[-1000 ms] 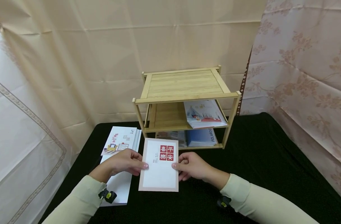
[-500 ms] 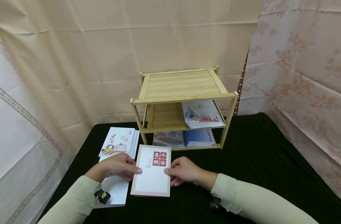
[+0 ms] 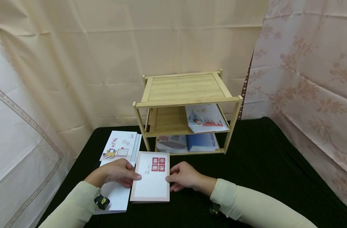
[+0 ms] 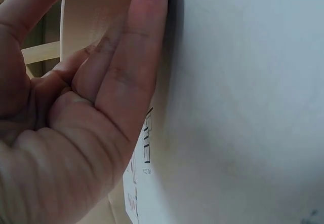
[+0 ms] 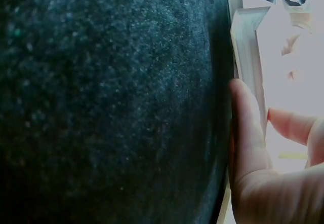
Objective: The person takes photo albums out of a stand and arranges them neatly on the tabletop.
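Red-print booklet (image 3: pixel 150 186) is face up, low over the black cloth (image 3: pixel 261 177), cover squares toward its 12 o'clock (clock centred on the booklet, 12 pointing away from the person). Whether it touches the cloth: cannot tell.

Left hand (image 3: pixel 116 172) pinches its edge at 9, right hand (image 3: pixel 187 177) at 3. Both grips close to just the booklet's thickness, thumbs on the cover, fingers tucked below. Opposed edges probably keep it level and leave the print uncovered.

At 8 o'clock, partly under the left hand, a white pile (image 3: pixel 115 198); whether those fingers touch it, unclear. At 10 to 11, just beyond, a picture-topped stack (image 3: pixel 120 145), its right-hand edges uneven, perhaps laid loosely.

At 1 o'clock, a wooden shelf (image 3: pixel 186 88). Lowest tier: grey booklet (image 3: pixel 172 144) beside blue booklet (image 3: pixel 200 142), spread side by side, presumably so both covers show. Middle tier: tent-picture booklet (image 3: pixel 205 118) at the right end, front corner near the rail. Farthest, at 12, cream curtain (image 3: pixel 176 47).
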### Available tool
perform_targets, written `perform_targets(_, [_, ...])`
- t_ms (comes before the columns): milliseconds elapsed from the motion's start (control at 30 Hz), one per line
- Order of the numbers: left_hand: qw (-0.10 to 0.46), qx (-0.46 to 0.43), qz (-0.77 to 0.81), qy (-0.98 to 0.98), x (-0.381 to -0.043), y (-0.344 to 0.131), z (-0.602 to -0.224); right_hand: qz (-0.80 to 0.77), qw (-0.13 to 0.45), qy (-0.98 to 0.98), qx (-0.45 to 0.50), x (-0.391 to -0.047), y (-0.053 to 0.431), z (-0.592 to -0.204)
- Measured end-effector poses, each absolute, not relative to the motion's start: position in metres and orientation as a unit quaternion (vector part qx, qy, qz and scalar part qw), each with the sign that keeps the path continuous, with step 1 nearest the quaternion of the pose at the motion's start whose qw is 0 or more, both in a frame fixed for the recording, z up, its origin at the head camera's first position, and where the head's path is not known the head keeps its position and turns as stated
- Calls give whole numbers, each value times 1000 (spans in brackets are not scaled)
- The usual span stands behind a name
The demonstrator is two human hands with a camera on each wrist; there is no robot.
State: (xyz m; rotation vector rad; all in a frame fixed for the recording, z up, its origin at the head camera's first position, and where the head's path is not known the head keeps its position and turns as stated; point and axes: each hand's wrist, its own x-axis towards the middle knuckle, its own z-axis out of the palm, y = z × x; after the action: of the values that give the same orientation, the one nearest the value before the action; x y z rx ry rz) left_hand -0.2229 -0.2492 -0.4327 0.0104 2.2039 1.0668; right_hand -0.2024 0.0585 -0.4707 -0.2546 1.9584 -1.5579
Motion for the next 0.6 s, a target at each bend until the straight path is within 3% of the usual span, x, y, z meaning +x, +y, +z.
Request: perform_targets(600, [307,-12,384,870,-218,-243,-435,-564,275,771,-107,-198,55,-478])
